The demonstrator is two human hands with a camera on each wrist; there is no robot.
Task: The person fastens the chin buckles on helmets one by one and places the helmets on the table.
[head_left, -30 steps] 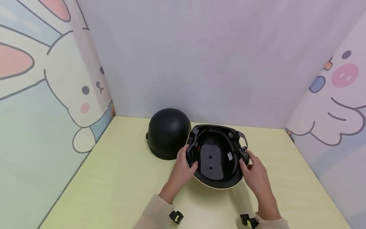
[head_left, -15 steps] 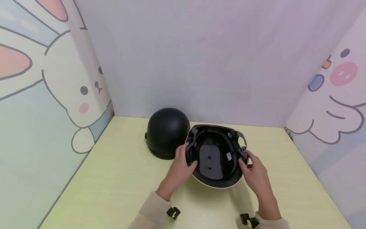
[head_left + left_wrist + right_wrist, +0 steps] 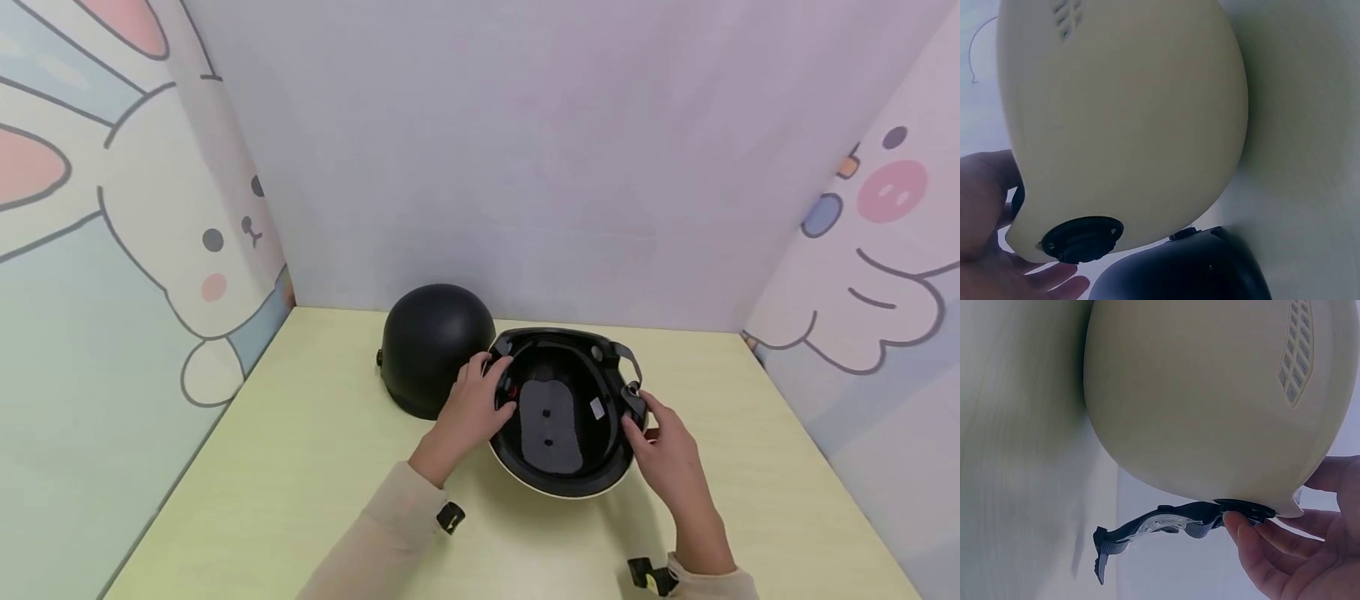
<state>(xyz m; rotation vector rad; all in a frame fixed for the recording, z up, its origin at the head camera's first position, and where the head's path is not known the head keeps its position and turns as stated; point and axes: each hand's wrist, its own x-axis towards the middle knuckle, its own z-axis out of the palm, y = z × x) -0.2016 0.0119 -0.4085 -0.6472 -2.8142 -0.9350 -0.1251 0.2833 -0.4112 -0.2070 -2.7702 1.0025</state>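
Tabletop [image 3: 300,500], pale yellow-green, seen across the lower frame, backed by grey-lilac cloth [image 3: 480,167]; cartoon-printed wall panels [image 3: 97,367] set at both sides. Cream helmet [image 3: 547,425], opening upward, held right of centre. Rim pinched at right between thumb and fingers of right hand [image 3: 671,458]; at left, rim straddled by left hand [image 3: 465,408], fingers slightly spread. Black helmet [image 3: 435,350] partly covered by both. Contact between cream shell and tabletop cannot be told; label [image 3: 597,408] unreadable; sleeves [image 3: 386,533] cut off below.

Beige sleeves [image 3: 382,533], black wrist-worn devices [image 3: 451,517] with yellow marks [image 3: 651,584]
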